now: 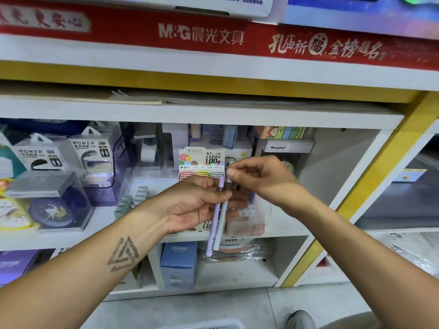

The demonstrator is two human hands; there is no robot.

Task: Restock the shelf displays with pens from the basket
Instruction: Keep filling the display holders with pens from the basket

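Now, step: sorting pens before shelving.
L hand (190,205): grips two pens (217,219).
R hand (256,176): pinches one pen's top.
Next: prob. needs slot in display (202,162) behind hands.

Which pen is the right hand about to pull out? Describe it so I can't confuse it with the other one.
Start at the white shelf unit, in front of the 0.7 HB lead display box. There the left hand grips two pens side by side. The right hand pinches the top of the pale grey-blue pen, the right one, not the lilac pen with the barcode.
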